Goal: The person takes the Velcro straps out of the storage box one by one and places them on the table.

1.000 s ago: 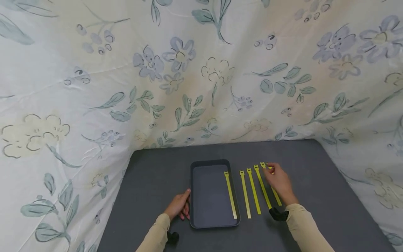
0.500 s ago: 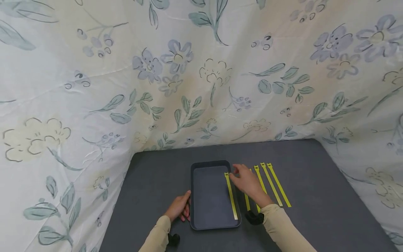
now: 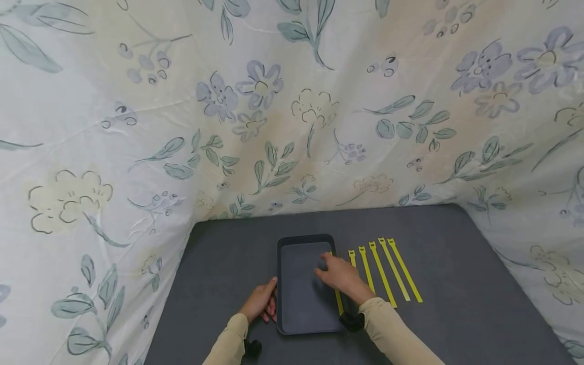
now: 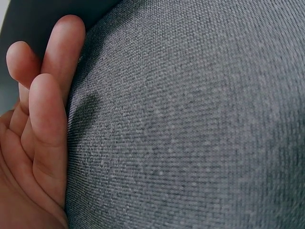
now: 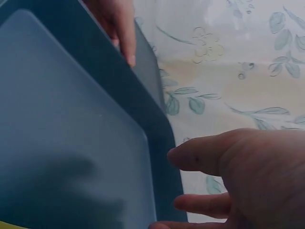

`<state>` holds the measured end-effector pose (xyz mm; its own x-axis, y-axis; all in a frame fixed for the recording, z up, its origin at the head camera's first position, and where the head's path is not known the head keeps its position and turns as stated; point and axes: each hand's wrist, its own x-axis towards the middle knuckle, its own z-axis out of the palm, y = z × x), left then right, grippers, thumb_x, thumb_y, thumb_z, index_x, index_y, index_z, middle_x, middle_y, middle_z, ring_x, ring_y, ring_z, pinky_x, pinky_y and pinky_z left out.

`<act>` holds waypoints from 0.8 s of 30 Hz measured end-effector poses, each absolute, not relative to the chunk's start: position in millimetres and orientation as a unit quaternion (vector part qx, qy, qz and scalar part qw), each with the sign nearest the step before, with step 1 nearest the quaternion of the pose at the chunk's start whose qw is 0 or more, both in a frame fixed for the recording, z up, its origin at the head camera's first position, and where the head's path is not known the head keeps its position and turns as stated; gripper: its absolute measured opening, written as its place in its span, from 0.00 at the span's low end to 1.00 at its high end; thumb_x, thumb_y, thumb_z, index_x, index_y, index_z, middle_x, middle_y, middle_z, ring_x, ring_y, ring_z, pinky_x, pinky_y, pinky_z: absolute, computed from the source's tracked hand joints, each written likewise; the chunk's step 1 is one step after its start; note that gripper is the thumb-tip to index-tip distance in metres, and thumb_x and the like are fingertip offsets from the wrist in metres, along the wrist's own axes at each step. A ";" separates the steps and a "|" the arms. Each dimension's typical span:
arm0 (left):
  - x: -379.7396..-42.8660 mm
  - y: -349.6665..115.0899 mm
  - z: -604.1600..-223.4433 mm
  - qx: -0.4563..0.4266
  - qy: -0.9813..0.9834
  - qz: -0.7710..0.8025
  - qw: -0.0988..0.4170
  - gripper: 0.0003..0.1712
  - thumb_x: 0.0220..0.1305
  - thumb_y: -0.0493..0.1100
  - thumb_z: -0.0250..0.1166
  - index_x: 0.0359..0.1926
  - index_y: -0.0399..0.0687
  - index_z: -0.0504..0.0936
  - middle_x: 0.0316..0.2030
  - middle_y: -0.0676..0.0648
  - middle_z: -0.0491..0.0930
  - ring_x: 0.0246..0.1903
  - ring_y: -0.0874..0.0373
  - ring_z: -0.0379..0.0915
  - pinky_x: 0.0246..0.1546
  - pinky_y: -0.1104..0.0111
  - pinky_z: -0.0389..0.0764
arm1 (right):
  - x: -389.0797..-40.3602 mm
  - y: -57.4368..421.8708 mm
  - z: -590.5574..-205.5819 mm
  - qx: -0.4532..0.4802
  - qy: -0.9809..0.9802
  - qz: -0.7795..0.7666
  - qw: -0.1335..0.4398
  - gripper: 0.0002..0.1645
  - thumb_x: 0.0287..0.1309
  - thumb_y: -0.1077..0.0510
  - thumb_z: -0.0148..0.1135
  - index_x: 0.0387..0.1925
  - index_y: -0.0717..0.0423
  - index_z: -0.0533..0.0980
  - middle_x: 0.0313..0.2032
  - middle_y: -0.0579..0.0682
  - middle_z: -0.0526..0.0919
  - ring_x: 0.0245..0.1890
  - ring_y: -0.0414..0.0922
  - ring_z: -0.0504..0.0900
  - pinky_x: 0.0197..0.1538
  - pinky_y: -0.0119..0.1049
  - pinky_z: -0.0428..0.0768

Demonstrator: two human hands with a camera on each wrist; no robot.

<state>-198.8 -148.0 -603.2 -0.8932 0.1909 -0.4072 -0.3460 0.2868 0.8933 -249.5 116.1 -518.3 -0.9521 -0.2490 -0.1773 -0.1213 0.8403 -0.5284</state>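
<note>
A dark grey rectangular tray (image 3: 301,333) lies on the table in the head view. My left hand (image 3: 258,302) rests at its left side, fingers loosely bent against the outer wall; the left wrist view shows these fingers (image 4: 47,109) holding nothing. Over the tray's right half is my right hand (image 3: 339,276), fingers apart with nothing between them, as the right wrist view also shows. Beneath it a yellow strap with a slotted head (image 3: 339,303) lies in the tray, partly hidden by the hand. Several similar yellow straps (image 3: 382,274) lie in a row right of the tray.
The dark grey table (image 3: 474,304) meets a floral cloth (image 3: 310,126) hanging behind and at both sides. A black wrist device (image 3: 352,322) sits beneath the right wrist, another (image 3: 252,348) beneath the left.
My right hand has moved left, from the rightmost straps across the row to over the tray. The left hand keeps its place, and the straps lie as before.
</note>
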 end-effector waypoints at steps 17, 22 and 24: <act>-198.0 -146.9 -601.7 -0.041 0.776 0.590 0.218 0.39 0.76 0.71 0.42 0.39 0.39 0.76 0.10 0.53 0.72 0.12 0.58 0.80 0.10 0.68 0.74 | -250.5 105.3 -531.5 -0.089 0.966 -0.196 0.146 0.33 0.66 0.45 0.63 0.64 0.62 0.73 0.31 0.55 0.86 0.28 0.49 0.83 0.31 0.46 0.80; -198.3 -147.1 -603.2 -0.042 0.776 0.590 0.218 0.39 0.76 0.71 0.41 0.39 0.38 0.76 0.10 0.53 0.72 0.12 0.59 0.79 0.10 0.69 0.73 | -249.0 100.1 -534.0 -0.096 0.964 -0.197 0.153 0.32 0.65 0.44 0.65 0.61 0.61 0.76 0.46 0.59 0.87 0.41 0.55 0.86 0.43 0.55 0.83; -198.2 -147.2 -603.1 -0.042 0.775 0.591 0.219 0.39 0.77 0.70 0.41 0.38 0.38 0.77 0.10 0.53 0.72 0.12 0.59 0.79 0.10 0.69 0.73 | -248.8 98.5 -534.2 -0.104 0.958 -0.213 0.160 0.33 0.64 0.45 0.65 0.62 0.62 0.75 0.53 0.61 0.84 0.50 0.58 0.85 0.50 0.58 0.82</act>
